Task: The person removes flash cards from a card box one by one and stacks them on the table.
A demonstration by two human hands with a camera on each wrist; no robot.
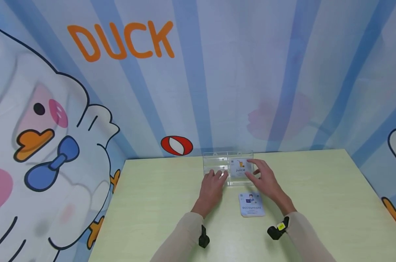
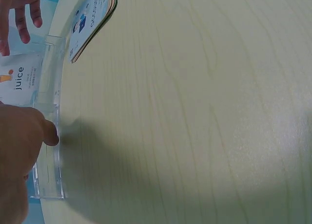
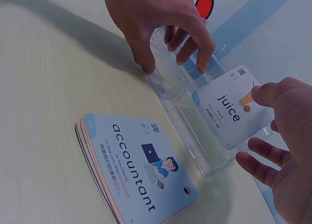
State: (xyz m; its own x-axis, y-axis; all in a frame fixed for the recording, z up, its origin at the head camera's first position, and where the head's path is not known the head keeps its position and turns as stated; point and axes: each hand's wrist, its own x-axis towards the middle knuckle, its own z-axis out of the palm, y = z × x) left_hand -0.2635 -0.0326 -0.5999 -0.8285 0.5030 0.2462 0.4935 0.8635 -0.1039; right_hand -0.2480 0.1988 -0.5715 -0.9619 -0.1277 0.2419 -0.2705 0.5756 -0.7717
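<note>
A clear plastic card rack (image 1: 240,183) stands near the back of the table with two side-by-side sections. My left hand (image 1: 212,189) grips its left section, thumb (image 2: 50,134) at the front edge and fingers bent over inside. A white "juice" card (image 3: 231,106) leans in the right section. My right hand (image 1: 266,180) touches that card, one fingertip (image 3: 258,93) near its printed glass and the other fingers spread beside it. In front of the rack lies a stack of cards with an "accountant" card (image 3: 141,165) on top, untouched by either hand.
The pale wooden table (image 1: 152,203) ends at a blue striped cloth backdrop (image 1: 217,91) close behind the rack. Duck pictures and the word DUCK are printed on the cloth. Black wrist-worn devices (image 1: 203,238) sit at both cuffs.
</note>
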